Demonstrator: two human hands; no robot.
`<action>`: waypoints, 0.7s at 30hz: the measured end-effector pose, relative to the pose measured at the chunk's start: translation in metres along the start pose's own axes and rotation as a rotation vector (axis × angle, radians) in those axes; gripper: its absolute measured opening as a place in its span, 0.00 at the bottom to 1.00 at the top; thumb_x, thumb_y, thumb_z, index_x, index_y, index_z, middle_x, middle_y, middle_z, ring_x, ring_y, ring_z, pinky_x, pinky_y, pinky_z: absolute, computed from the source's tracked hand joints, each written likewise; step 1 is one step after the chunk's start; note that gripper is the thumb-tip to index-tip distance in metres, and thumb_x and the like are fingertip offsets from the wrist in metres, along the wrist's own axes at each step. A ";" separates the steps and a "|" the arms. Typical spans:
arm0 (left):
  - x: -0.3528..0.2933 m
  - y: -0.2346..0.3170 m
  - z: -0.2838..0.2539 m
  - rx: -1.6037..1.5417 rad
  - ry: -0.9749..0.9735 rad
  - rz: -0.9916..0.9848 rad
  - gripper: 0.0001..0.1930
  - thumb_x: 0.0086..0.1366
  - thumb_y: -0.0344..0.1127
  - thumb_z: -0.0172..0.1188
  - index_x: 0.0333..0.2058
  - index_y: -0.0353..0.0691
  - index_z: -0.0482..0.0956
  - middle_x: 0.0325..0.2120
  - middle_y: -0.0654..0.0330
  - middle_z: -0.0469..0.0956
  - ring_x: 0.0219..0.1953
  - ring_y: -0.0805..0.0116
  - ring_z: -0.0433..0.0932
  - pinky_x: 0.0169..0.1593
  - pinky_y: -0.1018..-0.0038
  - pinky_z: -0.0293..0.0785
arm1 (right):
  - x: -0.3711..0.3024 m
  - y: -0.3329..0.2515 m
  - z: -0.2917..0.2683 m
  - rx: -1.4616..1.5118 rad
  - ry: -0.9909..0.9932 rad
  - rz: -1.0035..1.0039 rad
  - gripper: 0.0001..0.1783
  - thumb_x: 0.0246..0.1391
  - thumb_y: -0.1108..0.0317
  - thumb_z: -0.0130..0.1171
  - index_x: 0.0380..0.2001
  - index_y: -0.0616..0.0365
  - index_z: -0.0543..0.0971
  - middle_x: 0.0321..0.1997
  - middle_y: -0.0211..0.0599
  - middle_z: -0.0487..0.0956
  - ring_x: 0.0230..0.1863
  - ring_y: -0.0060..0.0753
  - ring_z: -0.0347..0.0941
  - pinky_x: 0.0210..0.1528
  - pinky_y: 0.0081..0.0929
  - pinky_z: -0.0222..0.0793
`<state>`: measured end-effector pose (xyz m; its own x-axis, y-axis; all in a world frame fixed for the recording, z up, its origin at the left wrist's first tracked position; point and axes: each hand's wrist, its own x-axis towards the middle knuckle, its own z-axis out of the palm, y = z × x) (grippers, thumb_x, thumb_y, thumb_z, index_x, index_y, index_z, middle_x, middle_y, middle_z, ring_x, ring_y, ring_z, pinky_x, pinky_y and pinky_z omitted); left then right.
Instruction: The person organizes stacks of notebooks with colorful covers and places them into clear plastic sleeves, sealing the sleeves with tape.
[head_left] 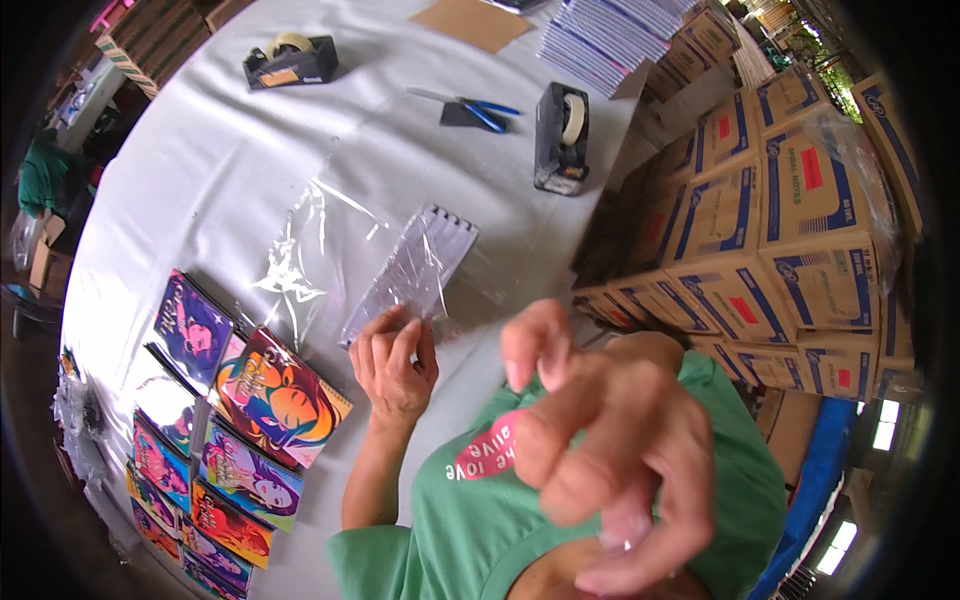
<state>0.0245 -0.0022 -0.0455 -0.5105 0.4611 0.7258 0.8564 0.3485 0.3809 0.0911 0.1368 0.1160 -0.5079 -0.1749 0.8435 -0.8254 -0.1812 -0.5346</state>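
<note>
A pale spiral notepad (420, 255) lies slantwise on the table in a clear plastic sleeve, its coils at the far end. Bent fingers of my left hand (392, 365) close over the near end of the wrapped notepad, the thumb at its right side. Loose clear plastic film (300, 250) spreads glossy to the left of it. My right hand (620, 440) is raised close to the camera, blurred, its fingers curved and apart with nothing visible in them. Left of my left hand lie rows of spiral notebooks (280, 395) with colourful illustrated covers.
On the pale-covered table (200, 190) are a black tape dispenser (290, 65) at the far left, another tape dispenser (562, 145) at right, and blue-handled scissors (480, 110). Stacked notebooks (605, 40) and a brown cardboard sheet (470, 22) sit beyond. Cardboard boxes (735, 230) rise at right.
</note>
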 end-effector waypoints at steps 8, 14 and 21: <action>0.001 0.000 0.004 -0.061 0.028 0.010 0.22 0.48 0.24 0.66 0.41 0.41 0.68 0.33 0.55 0.77 0.35 0.60 0.77 0.36 0.68 0.68 | 0.038 -0.013 0.025 -0.176 0.332 -0.168 0.14 0.30 0.75 0.60 0.15 0.38 0.70 0.20 0.25 0.69 0.20 0.23 0.61 0.43 0.48 0.47; 0.000 -0.002 0.002 -0.011 0.045 -0.004 0.20 0.49 0.24 0.66 0.40 0.41 0.69 0.33 0.55 0.77 0.35 0.60 0.77 0.37 0.68 0.68 | 0.064 -0.014 -0.012 -0.199 -0.069 -0.409 0.12 0.35 0.74 0.60 0.15 0.39 0.72 0.20 0.24 0.69 0.20 0.23 0.62 0.47 0.51 0.45; 0.002 0.005 0.009 -0.044 0.009 -0.025 0.18 0.49 0.25 0.65 0.38 0.42 0.70 0.34 0.57 0.77 0.37 0.60 0.76 0.39 0.67 0.68 | 0.053 -0.025 0.001 -0.266 0.197 -0.466 0.09 0.43 0.71 0.61 0.15 0.42 0.76 0.21 0.24 0.71 0.21 0.23 0.64 0.47 0.54 0.44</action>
<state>0.0273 0.0077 -0.0471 -0.5315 0.4453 0.7205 0.8459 0.3238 0.4239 0.0850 0.1310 0.1743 -0.0903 0.0532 0.9945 -0.9939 0.0581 -0.0934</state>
